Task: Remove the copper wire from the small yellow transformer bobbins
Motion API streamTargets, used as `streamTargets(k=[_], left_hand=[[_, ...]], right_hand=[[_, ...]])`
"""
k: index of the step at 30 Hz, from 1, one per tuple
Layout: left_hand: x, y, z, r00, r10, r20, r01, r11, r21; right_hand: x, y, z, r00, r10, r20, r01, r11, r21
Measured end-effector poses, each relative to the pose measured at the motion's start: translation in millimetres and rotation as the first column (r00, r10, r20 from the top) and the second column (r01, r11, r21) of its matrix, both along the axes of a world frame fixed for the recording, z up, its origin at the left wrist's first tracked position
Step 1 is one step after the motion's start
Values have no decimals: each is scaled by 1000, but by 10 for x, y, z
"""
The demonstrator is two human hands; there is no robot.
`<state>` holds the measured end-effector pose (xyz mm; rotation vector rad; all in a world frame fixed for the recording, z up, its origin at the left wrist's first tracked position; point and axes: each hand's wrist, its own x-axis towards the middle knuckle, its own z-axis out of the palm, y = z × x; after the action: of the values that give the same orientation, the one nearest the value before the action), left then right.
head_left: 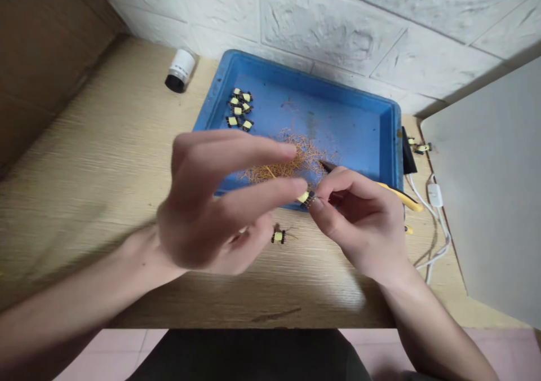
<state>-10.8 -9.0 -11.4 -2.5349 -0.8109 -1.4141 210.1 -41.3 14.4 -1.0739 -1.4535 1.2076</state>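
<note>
My right hand [363, 223] pinches a small transformer [303, 197], wrapped in yellow tape with dark pinned ends, between thumb and forefinger. My left hand [220, 200] is spread, its fingers stretched toward that transformer; one fingertip overlaps its edge, and I cannot tell if it touches. Pliers run behind my right hand: the dark tip [327, 166] shows on one side, a yellow handle [403, 196] on the other. Whether the palm grips them is hidden. A second transformer [278, 236] with thin wire ends lies on the table below the hands.
A blue tray [313, 76] holds a heap of copper-coloured wire bits [291, 155] and several transformers [239, 109] at its left. A white bottle with a black cap [181, 70] lies back left. White cable [442, 237], more transformers [420, 147] and a pale panel [494, 189] are at right.
</note>
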Motion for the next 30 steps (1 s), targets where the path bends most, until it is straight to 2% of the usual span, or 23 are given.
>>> streamTargets(k=[2, 5, 7, 9, 10, 11, 13, 15, 17, 20, 21, 24, 27, 30], left_hand=[[-2, 11, -12, 997, -62, -40, 65, 994, 88], [17, -36, -18, 994, -100, -44, 104, 987, 122], [36, -99, -11, 994, -93, -65, 98, 992, 81], [48, -146, -6, 996, -42, -81, 39, 999, -34], [47, -152, -6, 999, 2, -36, -4, 998, -62], [41, -142, -8, 1000, 11, -23, -12, 999, -53], [15, -96, -10, 996, -71, -56, 75, 994, 80], [-13, -55, 4, 991, -100, -88, 112, 985, 131], [-29, -59, 38, 989, -101, -107, 108, 992, 63], [-21, -129, 87, 993, -45, -105, 33, 992, -120], [-14, -152, 92, 994, -44, -99, 31, 991, -128], [9, -182, 77, 995, -69, -75, 68, 998, -18], [19, -171, 69, 998, -19, -62, 13, 994, -110], [-11, -136, 107, 991, -90, -101, 81, 993, -89]], right_hand=[[-2, -3, -10, 1000, 12, -7, -12, 1000, 0], [-7, -6, -24, 999, 35, -18, -35, 999, -7], [-9, -7, -26, 998, 53, -21, -53, 998, -18], [-9, -9, -24, 998, 67, -16, -68, 997, -29], [-9, -10, -23, 997, 72, -13, -72, 997, -32], [-9, -11, -21, 997, 75, -12, -76, 997, -33], [-8, -12, -18, 997, 77, -13, -77, 996, -36], [-6, -10, -15, 997, 81, -14, -82, 996, -41], [-3, -7, -13, 996, 89, -12, -89, 995, -42], [-2, -2, -9, 995, 97, -7, -97, 995, -36], [-3, 0, -7, 996, 94, -4, -94, 995, -36], [-6, 3, -2, 997, 81, 10, -81, 996, -40], [-4, 7, -2, 997, 76, 16, -76, 996, -42], [2, 11, -6, 997, 76, 12, -76, 996, -50]])
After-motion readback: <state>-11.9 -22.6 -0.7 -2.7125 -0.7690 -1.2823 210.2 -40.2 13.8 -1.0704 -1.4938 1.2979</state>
